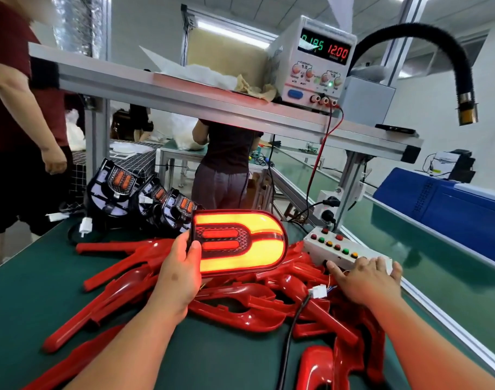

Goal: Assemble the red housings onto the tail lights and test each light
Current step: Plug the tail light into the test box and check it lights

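My left hand grips the lit tail light by 1 edge, right hand flat — a snagged cable could yank it.

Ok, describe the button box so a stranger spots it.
Below the white power supply with glowing digits, find the right edge of the green tabletop. Beside the red plastic housings sits a white control box touched by the right hand. Only it has red, green and yellow buttons.
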The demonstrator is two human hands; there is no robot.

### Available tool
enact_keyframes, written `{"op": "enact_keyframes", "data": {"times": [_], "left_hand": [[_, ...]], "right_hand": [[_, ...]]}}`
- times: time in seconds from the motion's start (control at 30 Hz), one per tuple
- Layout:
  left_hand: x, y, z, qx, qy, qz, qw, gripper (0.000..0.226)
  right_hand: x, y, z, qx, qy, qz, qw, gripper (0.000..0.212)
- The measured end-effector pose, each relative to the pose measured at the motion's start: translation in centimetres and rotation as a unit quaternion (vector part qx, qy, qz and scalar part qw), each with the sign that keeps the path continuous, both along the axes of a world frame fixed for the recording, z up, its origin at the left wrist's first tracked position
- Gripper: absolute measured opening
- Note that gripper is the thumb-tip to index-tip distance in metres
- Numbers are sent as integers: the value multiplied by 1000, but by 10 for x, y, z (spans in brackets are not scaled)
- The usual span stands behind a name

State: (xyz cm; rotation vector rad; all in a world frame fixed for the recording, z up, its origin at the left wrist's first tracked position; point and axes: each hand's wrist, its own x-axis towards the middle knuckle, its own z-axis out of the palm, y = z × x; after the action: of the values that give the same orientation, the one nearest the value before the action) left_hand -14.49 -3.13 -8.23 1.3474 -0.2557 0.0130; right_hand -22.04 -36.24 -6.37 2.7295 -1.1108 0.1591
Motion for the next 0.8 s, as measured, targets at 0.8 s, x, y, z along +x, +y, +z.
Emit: {"op": "enact_keyframes", "data": {"times": [0.8], "left_hand": [[5, 1, -11, 9, 1, -4, 1000, 29]], "right_hand": [[57, 18, 17, 43, 51, 149, 987, 99]]}}
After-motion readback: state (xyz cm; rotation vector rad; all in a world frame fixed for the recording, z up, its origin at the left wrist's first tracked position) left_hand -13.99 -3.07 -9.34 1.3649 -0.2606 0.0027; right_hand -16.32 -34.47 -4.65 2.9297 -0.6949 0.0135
